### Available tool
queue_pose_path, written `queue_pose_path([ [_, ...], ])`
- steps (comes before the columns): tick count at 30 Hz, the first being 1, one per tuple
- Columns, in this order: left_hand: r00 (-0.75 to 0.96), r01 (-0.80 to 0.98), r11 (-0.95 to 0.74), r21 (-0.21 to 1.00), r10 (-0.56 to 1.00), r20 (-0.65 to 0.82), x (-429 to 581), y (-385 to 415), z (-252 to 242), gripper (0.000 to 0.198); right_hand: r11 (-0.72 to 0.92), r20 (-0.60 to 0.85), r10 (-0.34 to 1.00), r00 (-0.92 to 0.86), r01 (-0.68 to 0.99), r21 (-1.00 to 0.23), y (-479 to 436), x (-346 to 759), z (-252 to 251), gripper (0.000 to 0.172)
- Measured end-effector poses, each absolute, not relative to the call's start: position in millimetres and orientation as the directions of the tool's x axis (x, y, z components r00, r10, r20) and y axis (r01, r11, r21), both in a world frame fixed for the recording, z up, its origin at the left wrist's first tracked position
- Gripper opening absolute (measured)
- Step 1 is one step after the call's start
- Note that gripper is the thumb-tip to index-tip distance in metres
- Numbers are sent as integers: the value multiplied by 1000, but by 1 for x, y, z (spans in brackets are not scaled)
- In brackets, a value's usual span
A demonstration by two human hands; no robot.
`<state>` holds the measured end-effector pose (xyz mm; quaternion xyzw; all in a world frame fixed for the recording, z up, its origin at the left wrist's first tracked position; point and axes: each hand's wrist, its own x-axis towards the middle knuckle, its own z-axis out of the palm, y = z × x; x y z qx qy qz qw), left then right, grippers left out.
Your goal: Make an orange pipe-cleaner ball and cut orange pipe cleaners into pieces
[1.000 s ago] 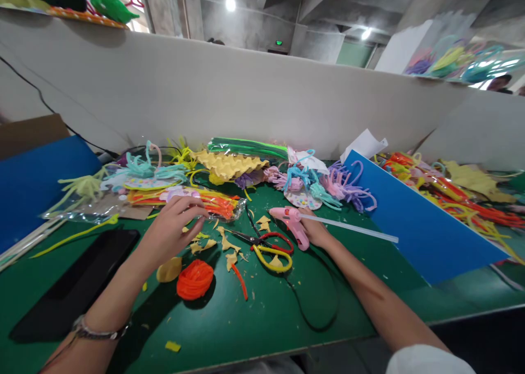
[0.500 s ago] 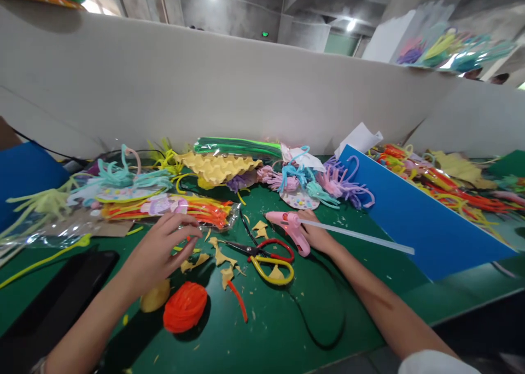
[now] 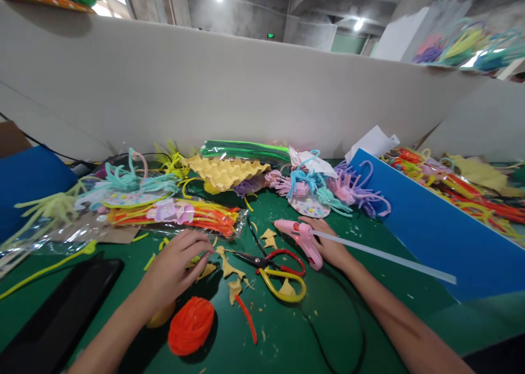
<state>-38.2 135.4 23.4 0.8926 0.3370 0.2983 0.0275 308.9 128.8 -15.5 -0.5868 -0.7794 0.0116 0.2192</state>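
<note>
My right hand [image 3: 328, 245] grips a pink hot-glue gun [image 3: 298, 237] that rests on the green table [image 3: 287, 341], with a long clear glue stick [image 3: 385, 257] poking out to the right. My left hand [image 3: 176, 267] hovers low over yellow scraps [image 3: 227, 264], fingers curled and pinched together; what they hold is hidden. Just beyond its fingertips lies a clear bag of orange and yellow pipe cleaners [image 3: 188, 214]. An orange coil of pipe cleaner [image 3: 191, 325] lies below my left hand. Scissors with red and yellow handles [image 3: 274, 270] lie between my hands.
Pipe-cleaner crafts in teal, pink and purple [image 3: 324, 185] and a yellow egg tray [image 3: 223, 171] line the white partition [image 3: 246, 95]. A blue board [image 3: 435, 226] leans at the right. A black pad [image 3: 61, 314] lies at left. The glue gun's black cord [image 3: 348, 330] loops near the table edge.
My left hand has come down and back toward the yellow scraps, fingers curling in. The right hand keeps hold of the glue gun. The camera shifted slightly.
</note>
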Motion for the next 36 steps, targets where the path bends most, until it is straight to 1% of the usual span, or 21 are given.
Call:
queue_pose_path([
  [3,584,588,-764,265,628,514,-36,135,22,20,269,325,928,-183,932,-244,129,310,-17,38],
  [9,587,585,-760,283,638,498,-36,136,20,20,239,270,947,-176,946,-219,127,307,-12,33],
  [14,602,581,-771,262,623,499,-38,138,18,19,256,244,949,-199,939,-229,131,310,-6,38],
  [19,606,583,-772,254,621,498,-37,137,22,20,270,267,941,-208,937,-221,126,315,-10,36],
  [23,611,582,-776,243,615,499,-34,137,24,21,242,300,938,-172,946,-216,123,314,-19,41],
  [27,614,579,-770,267,628,479,-34,137,19,22,205,321,939,-126,952,-228,125,313,-26,47],
  [33,631,563,-791,238,598,494,-31,137,20,20,149,309,949,-66,956,-252,128,312,-29,56],
  [36,651,556,-798,231,591,476,-29,137,23,21,147,296,953,-67,955,-259,127,312,-28,61],
])
